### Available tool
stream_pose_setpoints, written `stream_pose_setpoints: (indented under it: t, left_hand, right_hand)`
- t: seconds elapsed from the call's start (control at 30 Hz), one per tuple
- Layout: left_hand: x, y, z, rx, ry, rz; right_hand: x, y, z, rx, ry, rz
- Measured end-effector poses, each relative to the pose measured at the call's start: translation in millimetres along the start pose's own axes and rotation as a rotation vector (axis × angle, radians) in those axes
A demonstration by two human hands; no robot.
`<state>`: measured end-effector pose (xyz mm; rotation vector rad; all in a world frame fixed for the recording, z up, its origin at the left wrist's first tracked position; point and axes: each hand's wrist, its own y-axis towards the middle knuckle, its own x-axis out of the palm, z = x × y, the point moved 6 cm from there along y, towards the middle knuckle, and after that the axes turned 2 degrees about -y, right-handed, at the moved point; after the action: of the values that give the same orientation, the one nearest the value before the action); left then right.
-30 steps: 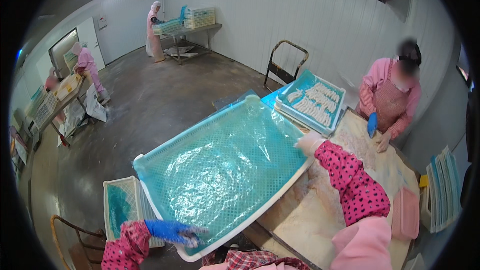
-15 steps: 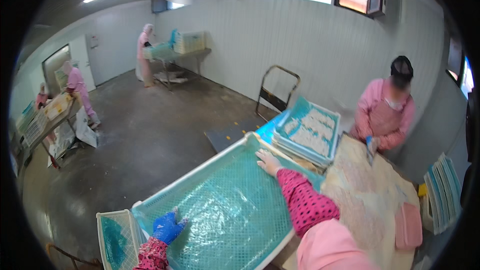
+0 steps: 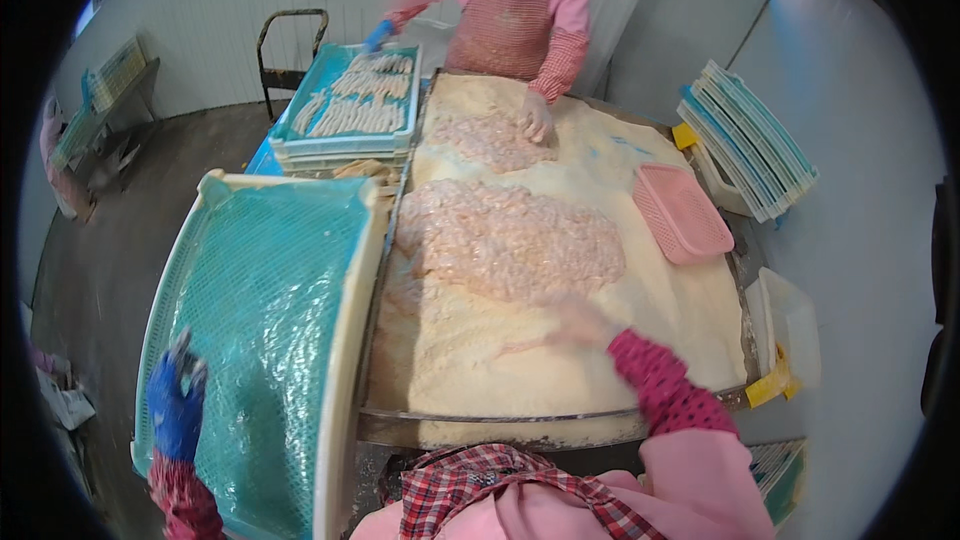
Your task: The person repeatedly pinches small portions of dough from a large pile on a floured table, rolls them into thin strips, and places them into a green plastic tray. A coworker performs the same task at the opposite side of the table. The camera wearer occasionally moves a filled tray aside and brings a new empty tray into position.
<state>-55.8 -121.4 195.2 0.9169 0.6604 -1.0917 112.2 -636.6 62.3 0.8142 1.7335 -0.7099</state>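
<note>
My left hand [image 3: 177,400], in a blue glove with pale smears on the fingertips, is over the left side of a large shallow tray [image 3: 343,360]. Its fingers are apart and hold nothing I can see. Turquoise mesh [image 3: 265,270] lines the tray, wet and shiny. Smeared by motion, my right hand [image 3: 578,325] hovers low over the pale powder [image 3: 500,390] covering the worktable. Beside its fingers lies a thin pinkish strip [image 3: 525,345]. Just beyond is a broad heap of pinkish raw meat pieces [image 3: 510,240].
Across the table a co-worker [image 3: 515,15] reaches to a smaller meat heap [image 3: 490,143] and a stacked tray of coated strips [image 3: 360,95]. A pink basket [image 3: 680,212] sits at the right. Stacked trays [image 3: 750,145] lean beyond it. A hand cart [image 3: 290,50] stands behind.
My view has swung right toward the powdered table. My right hand has left the mesh-lined tray for the powder; my left stays by the tray's left side.
</note>
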Motion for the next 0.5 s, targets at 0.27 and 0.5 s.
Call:
stream_pose_setpoints:
  t: [0.27, 0.5]
  left_hand:
    - [329.8, 3.4, 177.0, 0.714, 0.116, -0.806]
    - [462.4, -35.5, 258.1, 0.388, -0.45, -0.506]
  right_hand:
    - [104.5, -0.5, 2.8, -0.032, -0.116, 0.06]
    - [90.6, -135.1, 144.1, 0.328, 0.157, 0.398]
